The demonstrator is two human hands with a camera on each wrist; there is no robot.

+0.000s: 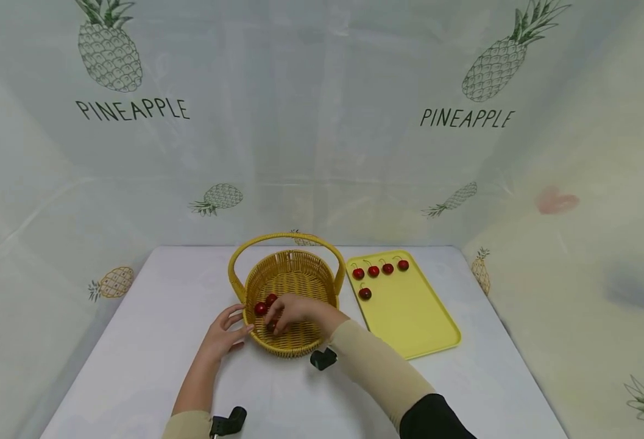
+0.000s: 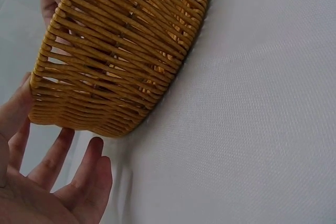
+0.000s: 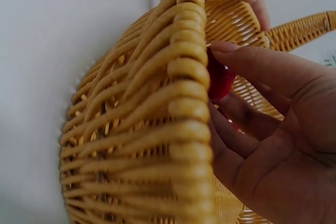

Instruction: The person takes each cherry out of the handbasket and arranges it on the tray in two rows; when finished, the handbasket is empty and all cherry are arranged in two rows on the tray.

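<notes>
A yellow wicker basket [image 1: 291, 352] with a tall arched handle stands on the table. My left hand [image 1: 224, 334] holds its left rim, thumb on the edge and fingers spread against the outer wall [image 2: 115, 51]. Inside the basket, my right hand [image 1: 294, 310] pinches a dark red cherry [image 3: 219, 80] between thumb and fingers, just behind the near rim in the right wrist view. Other red cherries lie at the basket's left side, among them one cherry [image 1: 260, 309] beside the right fingertips. How many lie under the hand is hidden.
Right of the basket lies a yellow tray [image 1: 409, 320], angled a little. Several cherries with stems form a row along its far edge, and one more cherry [image 1: 365, 293] sits below the row's left end. A pineapple-print curtain [image 1: 322, 152] hangs behind the white table [image 1: 179, 292].
</notes>
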